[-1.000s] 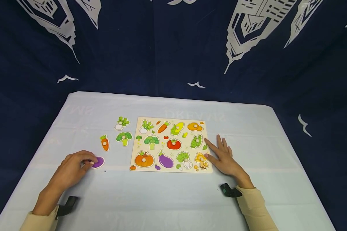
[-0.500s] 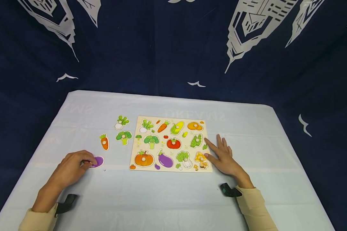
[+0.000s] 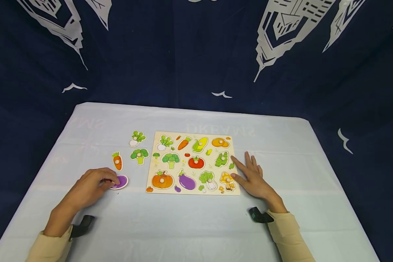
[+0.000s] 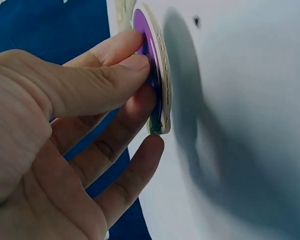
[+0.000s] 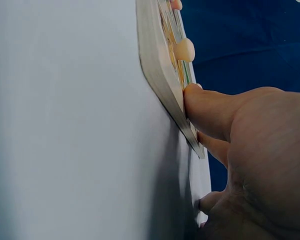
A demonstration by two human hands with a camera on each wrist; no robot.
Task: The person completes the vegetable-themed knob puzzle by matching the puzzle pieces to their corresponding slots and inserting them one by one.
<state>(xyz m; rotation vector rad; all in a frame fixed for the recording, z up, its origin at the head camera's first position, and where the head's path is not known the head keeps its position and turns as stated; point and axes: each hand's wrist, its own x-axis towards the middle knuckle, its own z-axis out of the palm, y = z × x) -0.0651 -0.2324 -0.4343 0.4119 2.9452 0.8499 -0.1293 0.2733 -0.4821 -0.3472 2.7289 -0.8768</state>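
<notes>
My left hand (image 3: 93, 187) pinches a purple eggplant puzzle piece (image 3: 122, 182) between thumb and fingers. In the left wrist view the eggplant piece (image 4: 157, 75) is tilted and held just off the tabletop, its shadow beside it. My right hand (image 3: 253, 180) lies spread at the right edge of the wooden vegetable puzzle board (image 3: 196, 193), with thumb and index finger touching it. In the right wrist view the thumb (image 5: 210, 107) presses on the board's edge (image 5: 155, 65). The board's printed eggplant (image 3: 186, 182) shows no knob.
Left of the board lie a carrot piece (image 3: 117, 161), a broccoli piece (image 3: 139, 155) and a white radish-like piece with green leaves (image 3: 137, 138). Knobbed pieces such as the pumpkin (image 3: 162, 180) and tomato (image 3: 196, 162) sit in the board. A white cloth (image 3: 183, 233) covers the table.
My left hand has moved to the right toward the board, carrying the eggplant piece. My right hand has stayed at the board's edge.
</notes>
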